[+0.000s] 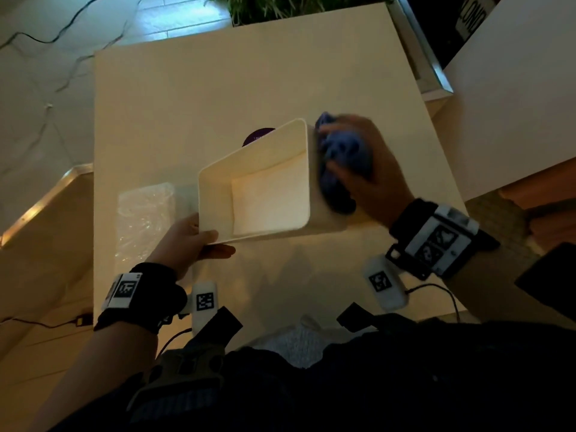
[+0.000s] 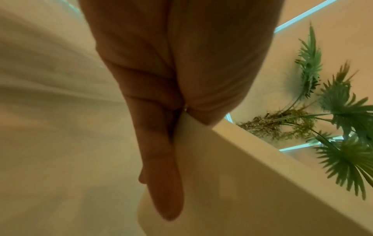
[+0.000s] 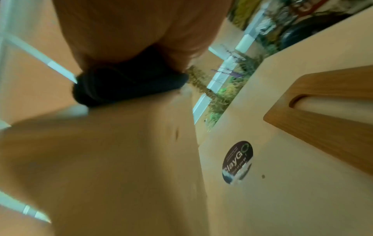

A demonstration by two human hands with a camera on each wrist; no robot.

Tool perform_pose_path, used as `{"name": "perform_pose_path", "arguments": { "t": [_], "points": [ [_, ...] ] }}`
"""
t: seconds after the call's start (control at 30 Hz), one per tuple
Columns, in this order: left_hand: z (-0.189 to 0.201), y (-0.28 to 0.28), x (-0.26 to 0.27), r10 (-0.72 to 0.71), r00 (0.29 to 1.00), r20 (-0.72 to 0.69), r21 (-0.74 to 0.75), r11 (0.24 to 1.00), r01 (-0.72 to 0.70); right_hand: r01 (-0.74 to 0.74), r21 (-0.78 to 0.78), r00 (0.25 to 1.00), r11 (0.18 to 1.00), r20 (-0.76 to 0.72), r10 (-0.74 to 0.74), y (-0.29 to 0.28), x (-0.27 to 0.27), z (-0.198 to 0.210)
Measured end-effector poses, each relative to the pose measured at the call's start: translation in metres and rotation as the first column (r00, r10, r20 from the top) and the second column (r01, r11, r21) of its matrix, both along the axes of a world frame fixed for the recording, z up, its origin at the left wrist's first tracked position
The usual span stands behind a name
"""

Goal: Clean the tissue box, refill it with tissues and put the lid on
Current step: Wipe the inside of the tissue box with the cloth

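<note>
White tissue box [image 1: 268,188] tilted above white table [image 1: 187,98], open side toward camera, nothing inside. Left hand [image 1: 184,241] grips near-left corner of rim — thumb inside, fingers [image 2: 161,175] under wall. Right hand [image 1: 367,169] clutches bunched blue cloth [image 1: 339,160], pressed against box's right outer wall. Clear-wrapped tissue pack [image 1: 143,213] lies on table left of box. Wooden lid [image 3: 327,111] on table at right; round dark sticker [image 3: 238,161] near it.
</note>
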State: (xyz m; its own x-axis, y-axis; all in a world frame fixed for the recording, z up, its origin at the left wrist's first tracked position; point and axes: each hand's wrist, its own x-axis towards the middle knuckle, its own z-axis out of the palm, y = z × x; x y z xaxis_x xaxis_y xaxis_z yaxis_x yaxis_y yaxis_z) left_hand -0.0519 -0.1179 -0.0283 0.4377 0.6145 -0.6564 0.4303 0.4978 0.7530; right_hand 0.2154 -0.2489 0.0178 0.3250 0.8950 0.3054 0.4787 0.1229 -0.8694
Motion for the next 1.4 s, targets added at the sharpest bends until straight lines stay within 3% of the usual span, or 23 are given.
{"name": "perform_pose_path", "arguments": {
  "t": [0.1,0.2,0.27,0.33,0.4,0.53,0.63,0.67,0.73,0.8,0.83,0.93,1.0,1.03,1.1,1.2,1.33,1.4],
  "points": [
    [-0.003,-0.004,0.004,0.020,1.000,-0.016,0.019,1.000,-0.020,0.128,-0.203,0.965,0.971,-0.199,-0.169,0.018,0.020,0.006],
    [-0.010,-0.005,0.012,0.059,0.997,-0.045,0.038,0.998,-0.058,0.061,-0.335,0.975,0.940,-0.180,-0.127,0.020,0.015,0.004],
    [-0.011,-0.004,0.013,0.052,0.997,-0.057,0.030,0.998,-0.051,0.045,-0.220,0.983,0.974,-0.163,-0.082,0.015,0.004,0.010],
    [-0.012,-0.003,0.012,0.040,0.996,-0.074,0.017,0.999,-0.039,0.099,-0.010,0.995,0.995,0.022,-0.099,0.007,-0.001,0.018],
    [-0.013,-0.001,0.011,0.055,0.994,-0.090,0.000,0.998,-0.055,0.001,0.135,0.971,0.991,0.237,-0.033,0.000,-0.006,0.020],
    [-0.014,0.001,0.010,0.073,0.991,-0.109,-0.010,0.997,-0.075,-0.280,0.176,0.872,0.944,0.459,0.173,-0.021,-0.034,-0.001],
    [-0.013,0.003,0.005,-0.006,0.991,-0.136,0.011,1.000,0.008,-0.356,0.182,0.850,0.917,0.471,0.236,-0.034,-0.035,-0.013],
    [-0.013,0.003,0.003,-0.044,0.989,-0.142,0.016,0.999,0.046,-0.322,0.154,0.875,0.934,0.426,0.231,-0.033,-0.030,-0.017],
    [-0.017,0.002,0.002,-0.065,0.987,-0.147,0.021,0.997,0.069,-0.102,0.064,0.970,0.993,0.228,0.084,-0.026,-0.020,-0.023],
    [-0.021,-0.001,0.005,-0.017,0.988,-0.151,0.032,0.999,0.022,0.108,-0.019,0.992,0.994,0.063,-0.106,-0.019,-0.016,-0.023],
    [-0.022,-0.002,0.007,0.019,0.988,-0.155,0.032,0.999,-0.014,0.125,-0.014,0.991,0.992,0.058,-0.124,-0.017,-0.018,-0.023],
    [-0.024,0.000,0.009,0.080,0.984,-0.162,0.010,0.997,-0.080,-0.132,0.125,0.950,0.983,0.299,0.089,-0.027,-0.033,-0.020],
    [-0.024,0.004,0.007,0.036,0.986,-0.163,0.020,0.999,-0.034,-0.290,0.172,0.877,0.941,0.440,0.190,-0.035,-0.035,-0.022],
    [-0.024,0.006,0.005,-0.001,0.987,-0.163,0.026,1.000,0.005,-0.302,0.162,0.874,0.940,0.441,0.204,-0.036,-0.032,-0.025],
    [-0.025,0.007,0.003,-0.070,0.983,-0.168,0.033,0.997,0.076,-0.192,0.092,0.933,0.977,0.325,0.153,-0.030,-0.021,-0.027],
    [-0.030,0.005,0.005,-0.083,0.977,-0.196,0.068,0.993,0.098,0.102,-0.159,0.995,0.982,0.009,-0.102,-0.014,-0.008,-0.015],
    [-0.032,0.003,0.011,-0.097,0.973,-0.211,0.096,0.988,0.120,0.115,-0.328,0.937,0.938,-0.278,-0.212,0.005,0.004,0.005],
    [-0.034,0.003,0.013,-0.090,0.973,-0.212,0.108,0.987,0.115,0.038,-0.409,0.893,0.912,-0.396,-0.215,0.012,0.011,0.010]
  ]
}}
